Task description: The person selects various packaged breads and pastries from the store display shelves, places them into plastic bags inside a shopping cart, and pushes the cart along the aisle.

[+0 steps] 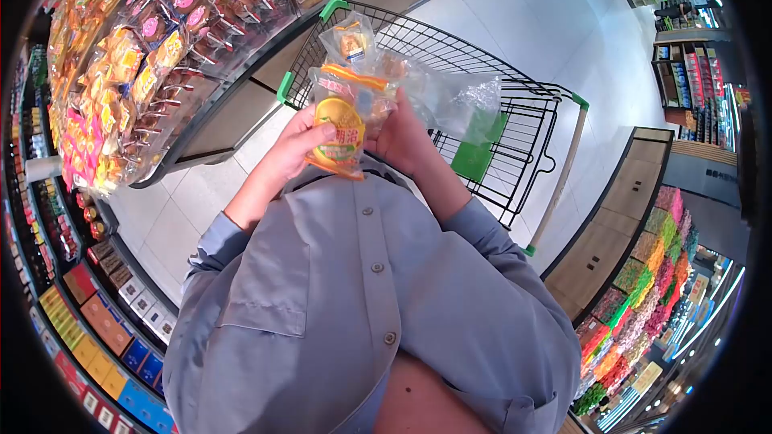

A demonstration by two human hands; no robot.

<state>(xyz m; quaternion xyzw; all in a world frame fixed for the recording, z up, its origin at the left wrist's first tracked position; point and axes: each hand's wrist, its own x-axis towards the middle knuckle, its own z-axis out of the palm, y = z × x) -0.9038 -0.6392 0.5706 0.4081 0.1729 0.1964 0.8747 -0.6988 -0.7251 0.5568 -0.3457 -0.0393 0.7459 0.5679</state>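
My left hand (291,143) is closed on a packaged snack (341,130) with a round yellow label, its thumb lying across the front. On the other side my right hand (400,135) holds a clear plastic bag (434,96), its fingers partly hidden behind the packaging. The bag stretches right over the shopping cart (515,84), a black wire cart with green corners. Just above the snack, another small package (352,42) shows through clear plastic; whether it lies inside the bag I cannot tell.
Packaged breads (161,56) fill a display at the upper left. Boxed goods (96,354) line a shelf at the lower left. Colourful wrapped sweets (643,289) stand at the right, beside a wooden cabinet (615,225). Pale floor tiles (482,0) surround the cart.
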